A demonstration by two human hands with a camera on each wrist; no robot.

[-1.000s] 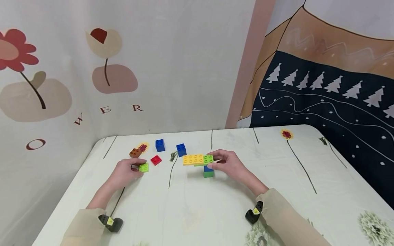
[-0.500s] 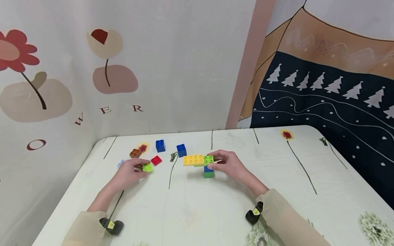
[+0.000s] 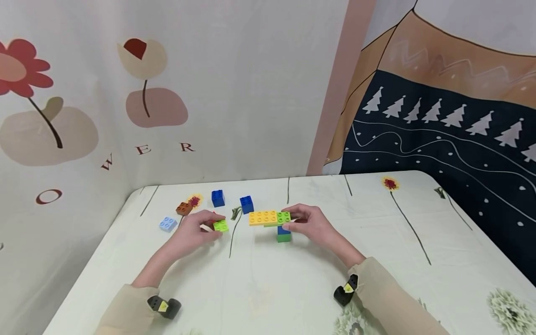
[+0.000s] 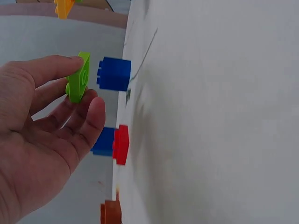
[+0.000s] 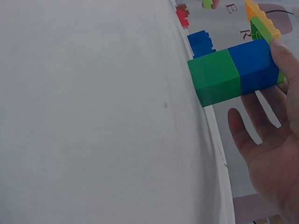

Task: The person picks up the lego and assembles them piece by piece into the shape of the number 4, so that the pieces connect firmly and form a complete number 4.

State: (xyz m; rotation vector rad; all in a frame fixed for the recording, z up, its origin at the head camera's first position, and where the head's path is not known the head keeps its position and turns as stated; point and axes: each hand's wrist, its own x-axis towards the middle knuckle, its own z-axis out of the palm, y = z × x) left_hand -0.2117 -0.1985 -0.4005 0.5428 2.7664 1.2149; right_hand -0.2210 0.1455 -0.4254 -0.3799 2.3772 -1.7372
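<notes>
My left hand (image 3: 193, 236) pinches a thin lime-green toy brick (image 3: 221, 225) between thumb and fingers, held above the table. In the left wrist view this lime-green brick (image 4: 78, 77) shows edge-on. Over on the right, my right hand (image 3: 313, 226) grips the top part of a small brick stack. A green brick (image 5: 215, 77) forms its base and a blue brick (image 5: 253, 65) sits on that. Lime-green studs show on top, and a long yellow brick (image 3: 262, 217) juts out to the left. Behind my left fingers a red brick (image 4: 121, 144) is mostly hidden in the head view.
Two dark blue bricks (image 3: 218, 198) stand toward the back of the table (image 3: 251, 284). A brown brick (image 3: 184, 208) and a light blue brick (image 3: 168, 224) lie beyond and left of my left hand. A printed curtain (image 3: 251, 93) hangs behind the table's far edge.
My left hand has carried the lime-green brick rightward, toward the stack. The light blue brick has come into sight, while the red one is now mostly covered. My right hand has stayed put.
</notes>
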